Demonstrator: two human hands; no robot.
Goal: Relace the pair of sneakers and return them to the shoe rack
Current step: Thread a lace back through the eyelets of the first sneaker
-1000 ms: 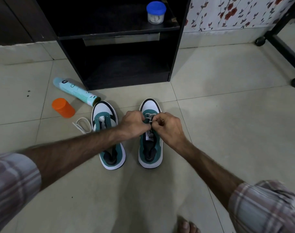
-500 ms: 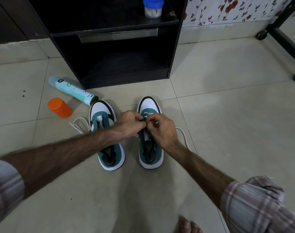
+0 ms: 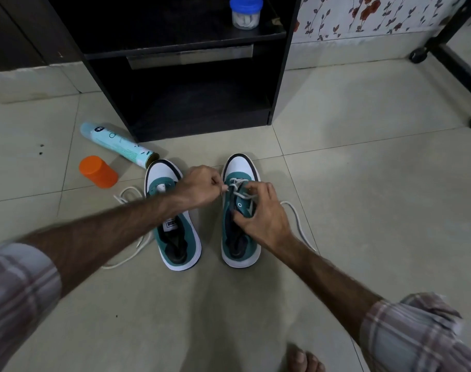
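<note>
Left hand point(image 3: 199, 187) pinches lace point(image 3: 239, 193); tongue label point(image 3: 172, 224) unreadable

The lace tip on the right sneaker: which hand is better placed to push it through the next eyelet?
Probably the left hand: it already pinches the lace tip beside the eyelets. The right hand grips the right sneaker by its eyelet flap, steadying it.

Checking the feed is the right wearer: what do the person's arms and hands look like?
Both forearms are bare, with plaid sleeves in muted pinkish-grey and white rolled up near the elbows. The left hand and right hand are bare: no gloves, rings or watch visible.
</note>
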